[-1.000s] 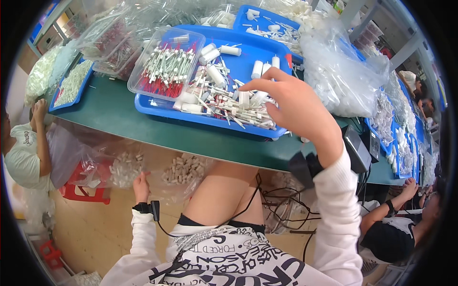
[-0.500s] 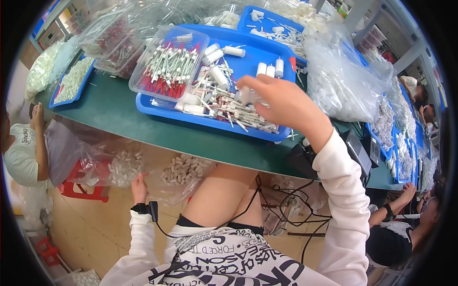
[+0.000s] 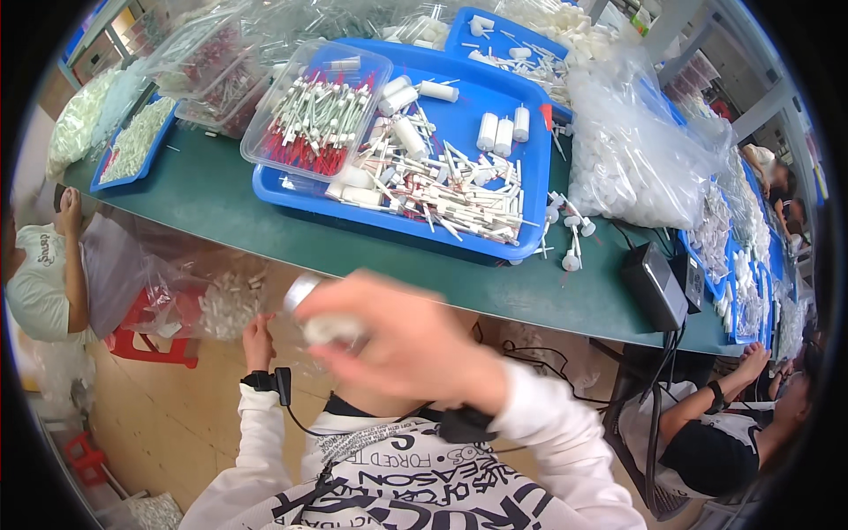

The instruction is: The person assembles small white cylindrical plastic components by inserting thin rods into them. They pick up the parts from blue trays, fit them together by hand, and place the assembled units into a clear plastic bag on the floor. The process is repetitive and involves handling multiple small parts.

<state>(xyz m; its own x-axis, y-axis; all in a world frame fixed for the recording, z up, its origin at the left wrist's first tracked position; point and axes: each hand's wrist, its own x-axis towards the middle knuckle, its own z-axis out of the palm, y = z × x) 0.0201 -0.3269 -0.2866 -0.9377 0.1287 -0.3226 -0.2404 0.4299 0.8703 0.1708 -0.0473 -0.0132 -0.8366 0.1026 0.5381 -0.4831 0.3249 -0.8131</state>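
My right hand (image 3: 397,340), smeared by motion, hangs over my lap in front of the table edge. Its fingers are closed round a white cylinder (image 3: 302,290); a second whitish shape under the fingers is too blurred to name. Low beside a clear bag of white pieces (image 3: 231,305), my left hand (image 3: 258,343) has its fingers drawn together. Whatever they hold, if anything, I cannot make out. Beyond my right hand, a blue tray (image 3: 291,201) bears white cylinders (image 3: 503,137), many thin white sticks with red ends (image 3: 442,190), and a clear box (image 3: 252,150) of similar sticks.
A bulging clear bag of white parts (image 3: 627,141) stands right of the tray. Small round white pieces (image 3: 572,256) lie before it, near a black power adapter (image 3: 654,287). Cables hang below the table edge. Co-workers sit at both sides, near a red stool (image 3: 155,344).
My right hand has come from above the tray down and left over my lap, holding the white cylinder. The sticks and round pieces it covered now show. My left hand is nearly still.
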